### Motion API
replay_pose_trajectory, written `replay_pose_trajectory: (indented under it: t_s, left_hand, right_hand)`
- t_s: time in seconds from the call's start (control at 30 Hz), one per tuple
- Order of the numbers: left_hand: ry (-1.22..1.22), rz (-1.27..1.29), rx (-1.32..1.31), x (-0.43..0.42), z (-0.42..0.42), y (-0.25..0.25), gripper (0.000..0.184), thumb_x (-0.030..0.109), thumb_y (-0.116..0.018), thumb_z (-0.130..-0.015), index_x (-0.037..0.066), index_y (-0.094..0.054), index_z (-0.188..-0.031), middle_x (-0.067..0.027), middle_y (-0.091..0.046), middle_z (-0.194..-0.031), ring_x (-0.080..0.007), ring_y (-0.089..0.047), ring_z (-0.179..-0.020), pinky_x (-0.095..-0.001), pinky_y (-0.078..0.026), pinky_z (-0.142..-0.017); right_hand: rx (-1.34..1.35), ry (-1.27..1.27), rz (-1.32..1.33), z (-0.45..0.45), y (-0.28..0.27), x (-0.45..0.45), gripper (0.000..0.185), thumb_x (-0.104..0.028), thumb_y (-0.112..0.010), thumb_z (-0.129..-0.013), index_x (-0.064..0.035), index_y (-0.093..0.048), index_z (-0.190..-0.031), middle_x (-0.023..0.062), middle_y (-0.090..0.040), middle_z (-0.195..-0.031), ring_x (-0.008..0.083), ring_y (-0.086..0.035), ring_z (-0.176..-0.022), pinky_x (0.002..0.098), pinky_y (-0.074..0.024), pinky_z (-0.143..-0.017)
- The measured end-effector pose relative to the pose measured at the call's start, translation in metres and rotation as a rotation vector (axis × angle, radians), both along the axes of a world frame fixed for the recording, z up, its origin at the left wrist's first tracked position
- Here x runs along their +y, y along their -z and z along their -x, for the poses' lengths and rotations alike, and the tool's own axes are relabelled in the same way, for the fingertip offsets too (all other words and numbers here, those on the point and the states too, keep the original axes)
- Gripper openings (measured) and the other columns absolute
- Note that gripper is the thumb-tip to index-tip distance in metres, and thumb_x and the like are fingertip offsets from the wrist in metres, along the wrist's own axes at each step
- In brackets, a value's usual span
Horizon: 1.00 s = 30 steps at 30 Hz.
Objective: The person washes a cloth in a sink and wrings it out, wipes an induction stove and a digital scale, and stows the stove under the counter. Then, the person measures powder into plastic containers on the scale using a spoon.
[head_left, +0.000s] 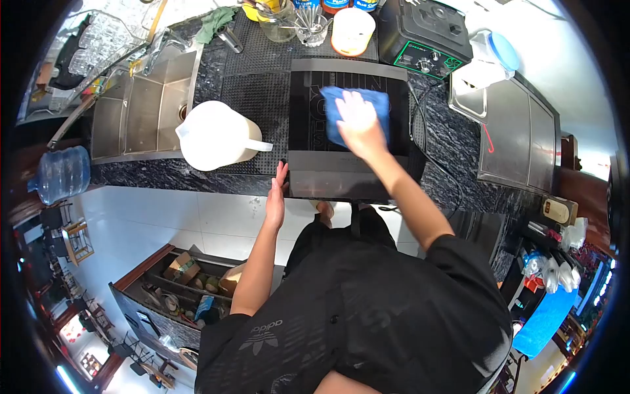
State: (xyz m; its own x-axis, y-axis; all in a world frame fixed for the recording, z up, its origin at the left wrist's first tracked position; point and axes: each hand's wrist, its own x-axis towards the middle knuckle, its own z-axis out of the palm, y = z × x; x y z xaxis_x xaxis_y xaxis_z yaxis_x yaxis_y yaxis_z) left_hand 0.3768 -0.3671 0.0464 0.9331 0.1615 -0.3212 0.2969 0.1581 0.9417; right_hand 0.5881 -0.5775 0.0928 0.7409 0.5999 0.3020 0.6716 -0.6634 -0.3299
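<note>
A blue cloth [382, 104] lies bunched on the dark, glossy top of a flat black appliance [321, 174] on the counter. My right hand [357, 121] is spread flat on the cloth and presses it against that surface. Beside the appliance's front left corner is my left hand [278, 197], upright with its fingers extended and its palm toward the side; nothing is in it. To the left of the appliance stands a large white pitcher [216, 138], its handle pointing toward the appliance.
A steel sink [154, 108] is at the left. Behind the appliance are a glass jar [278, 26], a white container [353, 31] and a black machine [426, 39]. A black cable [438, 164] runs along the right, near a steel-topped section [515, 131].
</note>
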Motion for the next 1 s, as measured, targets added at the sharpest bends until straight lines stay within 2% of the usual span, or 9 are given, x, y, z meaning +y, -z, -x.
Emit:
replay_pose_trajectory:
  t_s: [0.2,0.3,0.37,0.57,0.7,0.77,0.87,0.93,1.0]
  left_hand:
    - [-0.029,0.019,0.047,-0.003,-0.004,-0.007,0.066,0.05,-0.011,-0.102,0.008,-0.033,-0.147,-0.0073,-0.013,-0.159,-0.0267,-0.015,-0.146,-0.0425,-0.02,-0.115]
    - [0.004,-0.047,0.034,-0.002,-0.002,-0.004,0.066,0.05,-0.011,-0.102,0.007,-0.032,-0.147,-0.0073,-0.013,-0.159,-0.0268,-0.016,-0.145,-0.0427,-0.02,-0.115]
    - [-0.014,-0.037,0.032,-0.004,-0.002,-0.008,0.066,0.05,-0.011,-0.102,0.007,-0.033,-0.147,-0.0074,-0.013,-0.159,-0.0271,-0.018,-0.145,-0.0429,-0.02,-0.115]
    - [-0.019,0.0,0.043,-0.001,-0.007,-0.005,0.067,0.051,-0.012,-0.102,0.006,-0.035,-0.146,-0.0071,-0.012,-0.16,-0.0273,-0.02,-0.144,-0.0421,-0.023,-0.114]
    - [0.007,-0.055,0.04,0.0,-0.002,-0.008,0.067,0.05,-0.012,-0.102,0.006,-0.036,-0.145,-0.0072,-0.013,-0.159,-0.0275,-0.021,-0.144,-0.0423,-0.025,-0.114]
    - [-0.006,-0.036,0.046,-0.001,-0.002,-0.008,0.067,0.05,-0.013,-0.102,0.006,-0.036,-0.146,-0.0074,-0.014,-0.159,-0.0275,-0.023,-0.143,-0.0419,-0.026,-0.114]
    - [0.014,-0.05,0.036,-0.001,-0.002,-0.012,0.067,0.051,-0.013,-0.102,0.006,-0.036,-0.146,-0.0063,-0.014,-0.159,-0.0275,-0.024,-0.143,-0.0407,-0.025,-0.114]
    - [0.01,-0.063,0.036,0.001,-0.003,-0.013,0.067,0.051,-0.014,-0.102,0.006,-0.035,-0.146,-0.0057,-0.013,-0.159,-0.0275,-0.024,-0.143,-0.0401,-0.025,-0.114]
    - [0.021,-0.059,0.044,0.0,-0.004,-0.014,0.067,0.051,-0.014,-0.102,0.006,-0.035,-0.146,-0.0051,-0.014,-0.159,-0.0275,-0.024,-0.143,-0.0398,-0.024,-0.114]
  right_hand:
    - [0.124,-0.317,0.018,0.053,0.011,0.04,0.05,-0.025,-0.055,-0.088,-0.0054,-0.049,-0.134,0.0136,-0.04,-0.147,0.0303,-0.03,-0.14,0.0488,-0.0266,-0.113]
    - [0.295,-0.013,0.263,-0.01,-0.046,-0.008,0.045,-0.019,-0.057,-0.086,-0.0027,-0.054,-0.128,0.0179,-0.049,-0.138,0.0324,-0.042,-0.132,0.0479,-0.0347,-0.106]
    - [-0.234,0.046,-0.039,-0.05,0.022,-0.016,0.043,-0.014,-0.055,-0.083,-0.0006,-0.056,-0.124,0.0219,-0.053,-0.133,0.0346,-0.049,-0.125,0.0487,-0.0381,-0.101]
    - [0.097,-0.193,0.123,0.034,0.004,-0.016,0.05,-0.017,-0.051,-0.087,-0.0056,-0.047,-0.135,0.0145,-0.038,-0.147,0.0334,-0.032,-0.138,0.0514,-0.0286,-0.11]
    - [-0.126,0.04,0.035,-0.026,0.003,0.001,0.04,-0.011,-0.048,-0.087,-0.0015,-0.055,-0.124,0.0176,-0.049,-0.137,0.0379,-0.044,-0.127,0.0525,-0.0344,-0.104]
    - [0.337,0.111,0.187,-0.014,-0.013,0.04,0.04,-0.014,-0.051,-0.087,-0.0026,-0.055,-0.126,0.0163,-0.049,-0.139,0.0362,-0.042,-0.13,0.0524,-0.0326,-0.106]
    - [0.043,-0.145,0.04,0.05,-0.002,-0.001,0.041,-0.017,-0.06,-0.082,-0.0104,-0.058,-0.123,0.0109,-0.05,-0.136,0.0316,-0.042,-0.132,0.0511,-0.0335,-0.106]
    - [0.047,0.073,0.272,0.011,-0.019,-0.03,0.042,-0.016,-0.055,-0.084,-0.0098,-0.057,-0.125,0.0129,-0.048,-0.139,0.036,-0.04,-0.132,0.0556,-0.0345,-0.103]
    - [-0.134,0.247,0.155,-0.048,0.015,-0.068,0.045,-0.018,-0.049,-0.089,-0.0058,-0.052,-0.132,0.017,-0.046,-0.141,0.0379,-0.041,-0.131,0.0554,-0.0347,-0.103]
